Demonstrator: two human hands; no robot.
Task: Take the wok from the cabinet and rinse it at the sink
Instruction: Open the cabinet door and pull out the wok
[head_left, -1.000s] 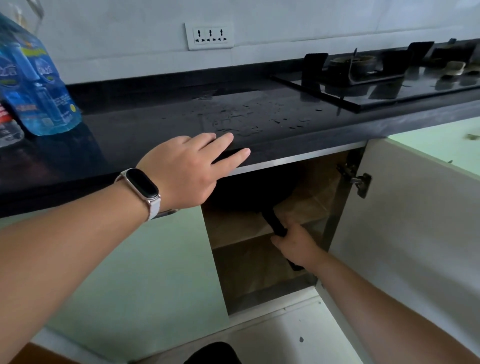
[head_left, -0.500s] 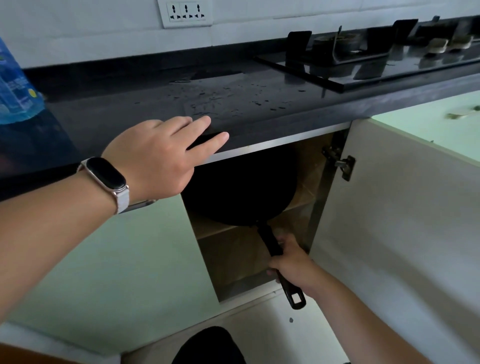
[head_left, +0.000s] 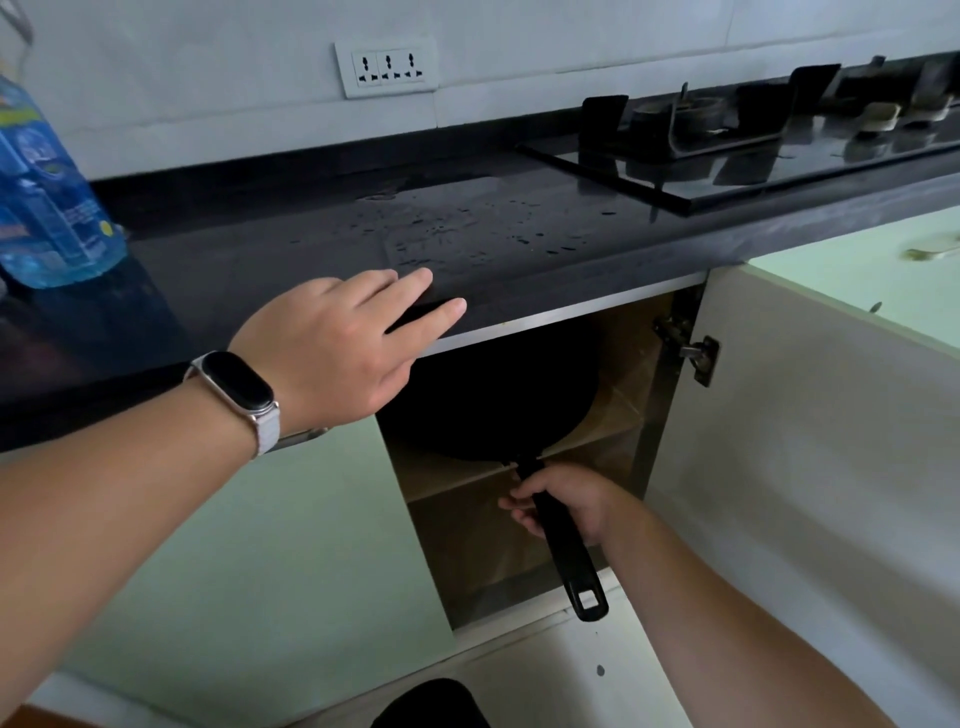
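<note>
Found wok (head_left: 498, 400) inside cabinet (head_left: 623, 374) at upper shelf level, handle pointing out and down. Noted right hand (head_left: 563, 506) with fingers (head_left: 514, 503) curled round handle near bowl; left hand (head_left: 337, 348) flat on surface (head_left: 260, 270), fingers straight, holding nothing

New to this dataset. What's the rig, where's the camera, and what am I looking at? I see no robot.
There is no robot. A person works with bare hands, and the single camera is worn on their head, looking forward and down, so both arms enter from the lower edges of the picture. The left hand, with a watch on its wrist, rests flat on the edge of the black countertop. The right hand grips the handle of a black wok, whose bowl is in the open cabinet below. On the countertop are water drops, a blue plastic pack at the left and a gas hob at the right. No sink is in view.
</note>
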